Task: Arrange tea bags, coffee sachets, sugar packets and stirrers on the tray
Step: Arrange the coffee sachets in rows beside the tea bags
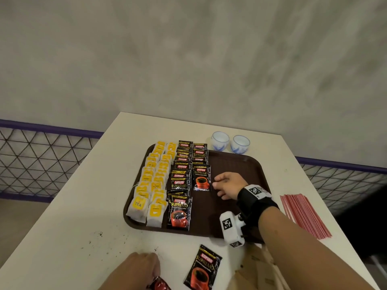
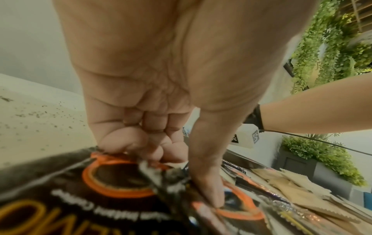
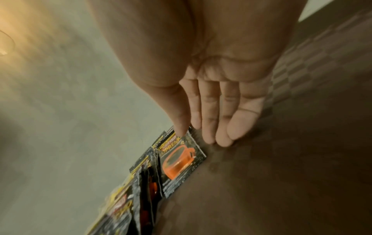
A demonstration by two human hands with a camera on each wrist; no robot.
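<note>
A brown tray (image 1: 234, 162) holds two columns of yellow tea bags (image 1: 154, 181) at its left and two columns of black coffee sachets (image 1: 181, 176) beside them. My right hand (image 1: 225, 184) lies open on the tray, fingers straight, just right of the nearest sachet of the right column (image 1: 201, 177) (image 3: 181, 160). My left hand (image 1: 144, 266) is at the table's near edge, fingers and thumb curled on a coffee sachet (image 2: 124, 187) (image 1: 160, 285). Another sachet (image 1: 202, 268) lies loose on the table. Red stirrers (image 1: 303, 214) lie right of the tray. Brown sugar packets (image 2: 298, 190) lie near the front edge.
Two white and blue cups (image 1: 230, 142) stand behind the tray. The white table (image 1: 69, 227) has dark crumbs near my left hand. A wire fence with a purple rail (image 1: 41, 155) runs beyond the table. The tray's right half is bare.
</note>
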